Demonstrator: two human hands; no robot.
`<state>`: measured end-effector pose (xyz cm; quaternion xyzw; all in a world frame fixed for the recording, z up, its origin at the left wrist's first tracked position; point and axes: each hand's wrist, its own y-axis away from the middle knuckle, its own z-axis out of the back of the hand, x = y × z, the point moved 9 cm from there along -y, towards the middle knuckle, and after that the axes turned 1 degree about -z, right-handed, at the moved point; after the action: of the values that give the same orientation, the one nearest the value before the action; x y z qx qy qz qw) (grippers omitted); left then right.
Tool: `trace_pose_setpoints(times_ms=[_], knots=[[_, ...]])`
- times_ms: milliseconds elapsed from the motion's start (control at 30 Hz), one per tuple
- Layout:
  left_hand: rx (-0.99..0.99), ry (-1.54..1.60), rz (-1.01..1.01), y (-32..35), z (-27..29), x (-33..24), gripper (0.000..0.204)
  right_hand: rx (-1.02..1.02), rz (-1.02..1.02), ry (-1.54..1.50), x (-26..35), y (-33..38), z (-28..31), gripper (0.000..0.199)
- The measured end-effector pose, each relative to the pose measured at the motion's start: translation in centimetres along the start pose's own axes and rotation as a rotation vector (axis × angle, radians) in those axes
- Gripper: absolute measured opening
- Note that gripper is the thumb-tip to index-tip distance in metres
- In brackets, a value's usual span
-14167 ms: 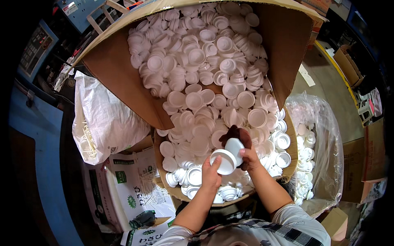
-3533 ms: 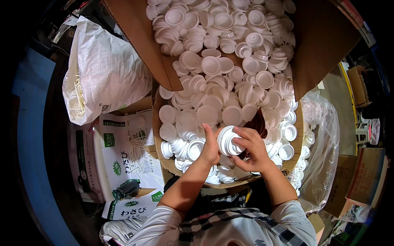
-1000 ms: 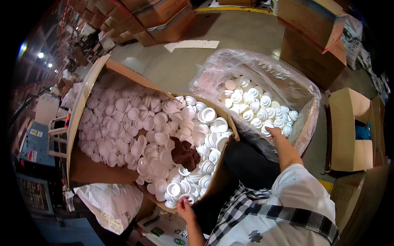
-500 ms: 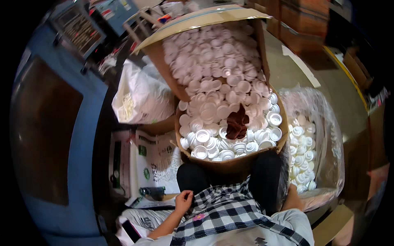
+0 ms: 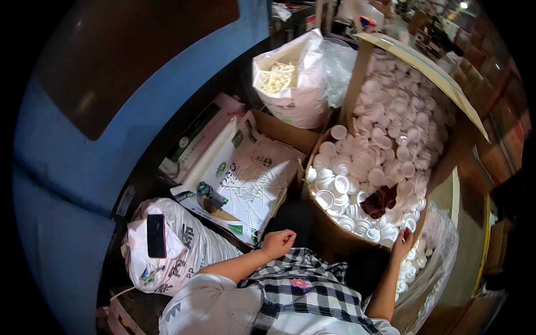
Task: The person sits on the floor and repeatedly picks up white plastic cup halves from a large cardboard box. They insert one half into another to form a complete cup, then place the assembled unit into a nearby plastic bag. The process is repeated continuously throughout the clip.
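Observation:
My left hand [image 5: 279, 243] hovers over my lap, its fingers curled together, with nothing seen in them. At the front right rim of a large cardboard carton [image 5: 329, 223] is my right hand [image 5: 403, 243], fingers bent inward; whether they hold anything is hidden. Many round white plastic caps [image 5: 341, 184] with stepped rings fill the carton and heap up toward its far side. On the heap lies a crumpled dark red cloth [image 5: 379, 202]. Beside my right forearm, a clear plastic bag [image 5: 441, 262] holds more white caps [image 5: 410, 272].
To my left, an open box [image 5: 285, 134] lined with printed sheeting holds scattered thin white sticks [image 5: 251, 184]. Behind it stands a white sack [image 5: 296, 100] of pale sticks. A phone [image 5: 157, 235] rests on a stuffed white sack [image 5: 195, 245]. A blue machine [image 5: 61, 162] fills the far left.
The view has swung left, so the carton sits farther right. My right hand has risen from beside the plastic bag to the carton's rim. My left hand stays closed near my lap.

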<state>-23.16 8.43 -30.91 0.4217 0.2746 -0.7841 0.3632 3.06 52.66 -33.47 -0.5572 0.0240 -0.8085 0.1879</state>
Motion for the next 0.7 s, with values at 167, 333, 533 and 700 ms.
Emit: trace_pose_setpoints(times_ms=[167,333,533,700], knots=[[-0.090,-0.061,-0.299,0.8,0.8,-1.8,0.004,0.286,0.356,0.314,9.4,1.3,-14.2,0.059],[-0.037,-0.047,-0.263,0.8,1.0,-0.8,0.007,0.099,0.279,0.646,8.4,1.2,-19.3,0.072],[0.085,0.086,-0.187,-0.6,0.9,-0.3,0.006,0.109,0.378,0.776,6.0,3.2,-21.0,0.058],[0.298,0.596,0.147,-3.3,-0.6,5.0,0.009,0.193,0.281,0.884,5.0,2.8,-22.1,0.055]])
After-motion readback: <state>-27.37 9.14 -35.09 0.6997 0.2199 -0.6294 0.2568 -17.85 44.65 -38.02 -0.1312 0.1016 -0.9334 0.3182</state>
